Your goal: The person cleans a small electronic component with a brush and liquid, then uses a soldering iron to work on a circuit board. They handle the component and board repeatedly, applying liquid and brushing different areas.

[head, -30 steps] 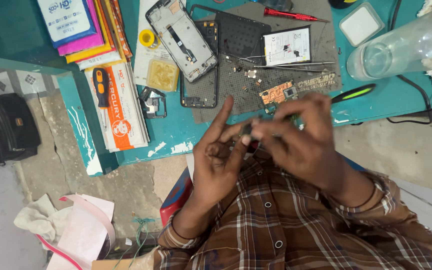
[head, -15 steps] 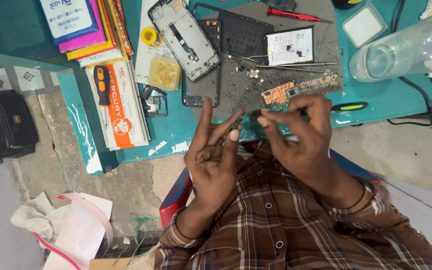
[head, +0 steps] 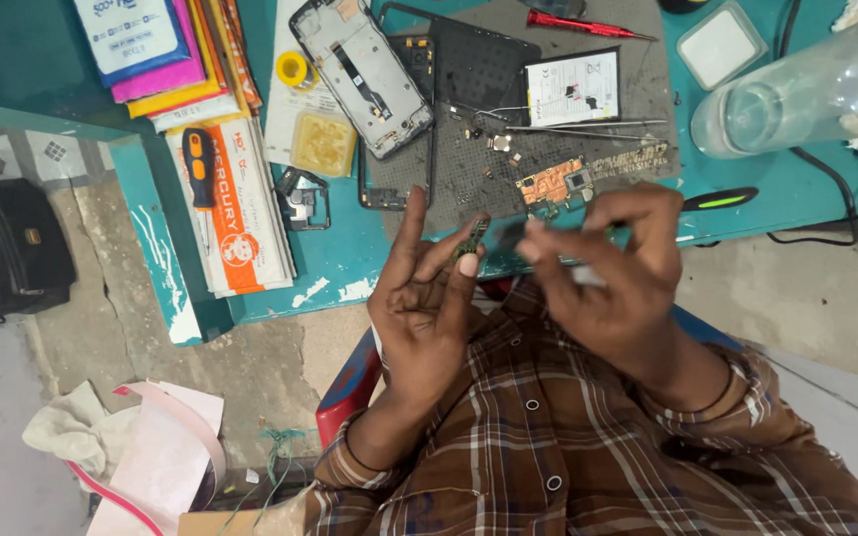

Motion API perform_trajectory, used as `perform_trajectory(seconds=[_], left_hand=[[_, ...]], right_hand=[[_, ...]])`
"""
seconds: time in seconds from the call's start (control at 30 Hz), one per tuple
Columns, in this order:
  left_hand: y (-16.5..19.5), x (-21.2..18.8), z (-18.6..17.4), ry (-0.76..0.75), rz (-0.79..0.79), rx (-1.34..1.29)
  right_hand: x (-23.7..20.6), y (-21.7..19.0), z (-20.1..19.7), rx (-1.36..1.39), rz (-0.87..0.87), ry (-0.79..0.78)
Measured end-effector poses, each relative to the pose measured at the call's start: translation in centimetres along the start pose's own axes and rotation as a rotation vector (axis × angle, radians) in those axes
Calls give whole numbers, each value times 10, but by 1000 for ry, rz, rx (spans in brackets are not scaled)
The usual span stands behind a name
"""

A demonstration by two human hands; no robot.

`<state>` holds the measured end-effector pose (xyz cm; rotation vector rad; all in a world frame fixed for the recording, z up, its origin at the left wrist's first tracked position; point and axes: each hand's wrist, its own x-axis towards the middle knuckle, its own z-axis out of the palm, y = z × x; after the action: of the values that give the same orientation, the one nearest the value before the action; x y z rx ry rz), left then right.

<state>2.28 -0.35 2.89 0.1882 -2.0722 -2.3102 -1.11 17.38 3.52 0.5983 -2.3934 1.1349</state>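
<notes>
Two hands: both are working close together over the lap, just short of the bench edge.
Left hand: it is lying palm up with the fingers loosely spread, and the thumb and forefinger are pinching a small greenish part at the fingertips.
Right hand: it is curling beside the left, fingertips bunching toward the part; something dark is sitting between them, too blurred to name, so I cannot tell what it is gripping.
Part: it is looking thin, light and stiff, probably a scrap of circuit board, so likely brittle and easy to flick away; I judge the bare edges are the safest hold, with gentle pressure, away from any contacts.
Just beyond the fingertips: a grey mat is covering the teal bench, carrying a copper-toned board, tweezers and loose screws.
Farther beyond the left hand: an opened phone frame is leaning over a dark back cover, with a yellow pad and tape roll alongside.
Farther beyond the right hand: a battery, a red screwdriver and a clear bottle are lying on the bench.
Room: the bench is crowded, leaving little bare surface near the hands; the floor below is rough concrete, where a dropped part would be hard to find. A black bag is sitting out past the left hand.
</notes>
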Motion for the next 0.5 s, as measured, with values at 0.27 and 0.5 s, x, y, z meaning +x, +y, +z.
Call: perform_trajectory(seconds=[0.27,0.5], left_hand=[[4,-3,-3,-78,-45,12],[-4,2,-3,-61,-130,-213]], right_hand=[[21,12,-4,-79,-69,40],[13,12,3,-43,-161,-43]])
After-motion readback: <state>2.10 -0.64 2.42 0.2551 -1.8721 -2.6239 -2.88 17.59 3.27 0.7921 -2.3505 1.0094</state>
